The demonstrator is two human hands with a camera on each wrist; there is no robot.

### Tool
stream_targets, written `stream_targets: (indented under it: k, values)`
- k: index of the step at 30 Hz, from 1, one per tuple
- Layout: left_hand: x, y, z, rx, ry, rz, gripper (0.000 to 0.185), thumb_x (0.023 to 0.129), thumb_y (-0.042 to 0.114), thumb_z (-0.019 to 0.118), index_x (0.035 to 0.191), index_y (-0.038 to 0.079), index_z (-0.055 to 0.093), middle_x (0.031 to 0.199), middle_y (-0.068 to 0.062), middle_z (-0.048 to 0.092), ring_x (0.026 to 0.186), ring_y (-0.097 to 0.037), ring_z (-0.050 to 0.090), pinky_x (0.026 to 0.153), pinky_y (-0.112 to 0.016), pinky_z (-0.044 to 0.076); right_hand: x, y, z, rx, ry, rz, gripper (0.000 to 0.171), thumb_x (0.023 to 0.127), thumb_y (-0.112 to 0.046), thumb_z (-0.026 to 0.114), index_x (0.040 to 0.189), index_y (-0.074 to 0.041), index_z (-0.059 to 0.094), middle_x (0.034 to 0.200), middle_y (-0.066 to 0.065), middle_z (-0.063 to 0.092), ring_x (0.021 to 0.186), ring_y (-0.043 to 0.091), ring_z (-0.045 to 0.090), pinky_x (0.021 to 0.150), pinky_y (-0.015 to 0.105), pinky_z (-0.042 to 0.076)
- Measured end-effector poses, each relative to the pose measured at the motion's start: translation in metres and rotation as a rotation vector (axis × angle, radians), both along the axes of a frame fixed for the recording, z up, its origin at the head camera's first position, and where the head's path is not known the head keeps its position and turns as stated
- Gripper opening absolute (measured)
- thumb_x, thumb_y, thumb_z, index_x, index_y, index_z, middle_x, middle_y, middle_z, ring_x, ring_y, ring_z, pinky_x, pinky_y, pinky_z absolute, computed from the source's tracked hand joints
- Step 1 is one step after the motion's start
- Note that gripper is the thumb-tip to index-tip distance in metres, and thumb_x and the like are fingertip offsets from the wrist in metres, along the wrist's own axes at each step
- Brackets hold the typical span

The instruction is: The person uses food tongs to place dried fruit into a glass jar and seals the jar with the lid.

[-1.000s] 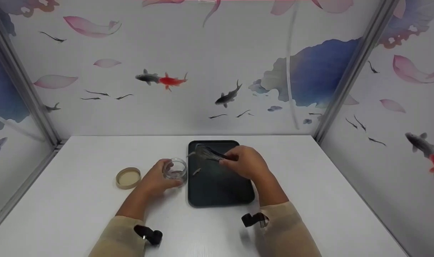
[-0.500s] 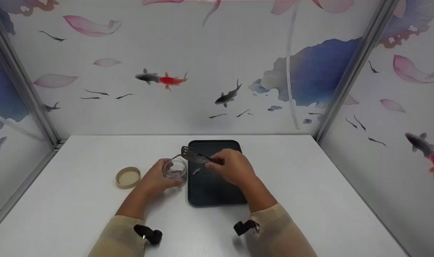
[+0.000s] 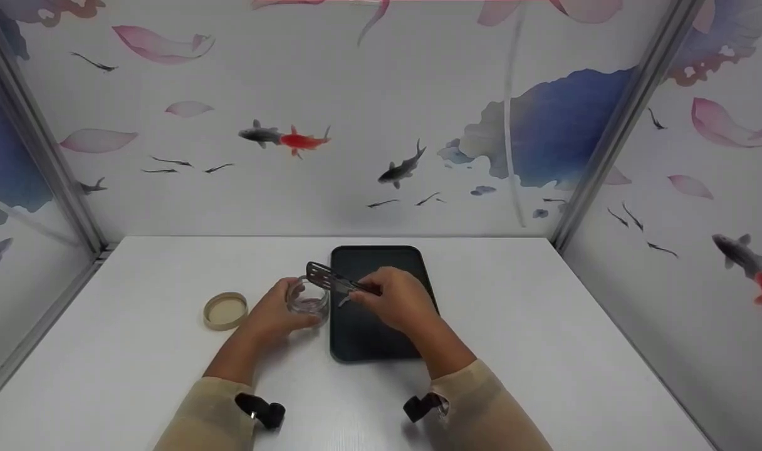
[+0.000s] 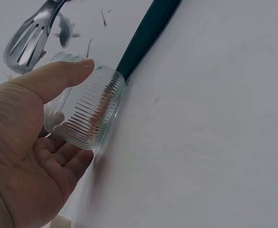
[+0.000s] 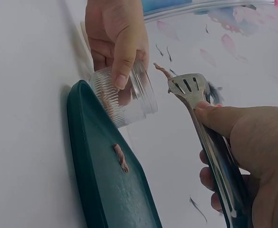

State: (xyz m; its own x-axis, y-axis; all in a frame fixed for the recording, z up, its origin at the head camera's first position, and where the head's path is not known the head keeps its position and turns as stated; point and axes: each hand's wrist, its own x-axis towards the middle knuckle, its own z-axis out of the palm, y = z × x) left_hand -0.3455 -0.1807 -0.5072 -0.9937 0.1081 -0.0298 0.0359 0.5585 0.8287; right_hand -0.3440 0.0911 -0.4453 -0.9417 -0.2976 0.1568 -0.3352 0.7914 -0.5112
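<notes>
My left hand grips a clear ribbed jar around its side, at the left edge of the dark green tray. Thin brownish pieces lie at the jar's bottom, seen through its wall. In my right hand is a pair of metal serving tongs with slotted ends, held over the jar's open mouth. A thin, twisted brown strip sticks out from the tongs' tips in the right wrist view. One similar short piece lies on the tray.
A round tan lid lies on the white table left of my left hand. Behind the table stands a white panel printed with fish and petals, with side panels left and right.
My right hand has brought the tongs leftward from above the tray to over the jar's mouth. The left hand and jar have stayed in place.
</notes>
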Motion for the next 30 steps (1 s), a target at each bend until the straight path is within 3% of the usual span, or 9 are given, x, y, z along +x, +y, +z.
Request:
stream_targets:
  k: [7, 16, 24, 30]
  values:
    - [0.0008, 0.0003, 0.0002, 0.025, -0.002, -0.009, 0.101, 0.085, 0.039, 0.091, 0.163, 0.010, 0.033, 0.168, -0.014, 0.047, 0.159, -0.038, 0.040, 0.132, -0.056, 0.030, 0.0004, -0.0024, -0.0021, 0.035, 0.024, -0.002, 0.025, 0.098, -0.052, 0.075, 0.109, -0.030, 0.082, 0.096, -0.010, 0.067, 0.086, 0.012, 0.060, 0.073, 0.033, 0.053]
    - [0.0022, 0.0002, 0.0004, -0.022, 0.007, -0.001, 0.103, 0.085, 0.044, 0.090, 0.163, 0.008, 0.034, 0.168, -0.016, 0.046, 0.159, -0.039, 0.040, 0.131, -0.059, 0.032, -0.0004, -0.0024, -0.0027, 0.049, 0.003, -0.025, 0.066, 0.091, -0.065, 0.077, 0.144, -0.027, 0.069, 0.116, -0.006, 0.068, 0.095, 0.014, 0.062, 0.087, 0.039, 0.058]
    - [0.0010, -0.0008, -0.0003, -0.009, 0.010, -0.014, 0.103, 0.086, 0.045, 0.090, 0.163, 0.008, 0.033, 0.168, -0.014, 0.046, 0.160, -0.038, 0.038, 0.132, -0.058, 0.030, -0.0026, 0.0005, -0.0044, 0.045, 0.002, -0.027, 0.071, 0.090, -0.067, 0.077, 0.147, -0.027, 0.066, 0.114, -0.001, 0.067, 0.091, 0.016, 0.059, 0.083, 0.038, 0.055]
    - [-0.0003, -0.0007, -0.0011, 0.005, 0.010, -0.017, 0.103, 0.085, 0.043, 0.091, 0.163, 0.008, 0.034, 0.169, -0.015, 0.046, 0.160, -0.037, 0.039, 0.132, -0.056, 0.029, -0.0042, 0.0035, -0.0035, 0.054, -0.036, -0.045, 0.073, 0.090, -0.067, 0.077, 0.150, -0.028, 0.063, 0.125, 0.000, 0.068, 0.103, 0.017, 0.063, 0.096, 0.043, 0.059]
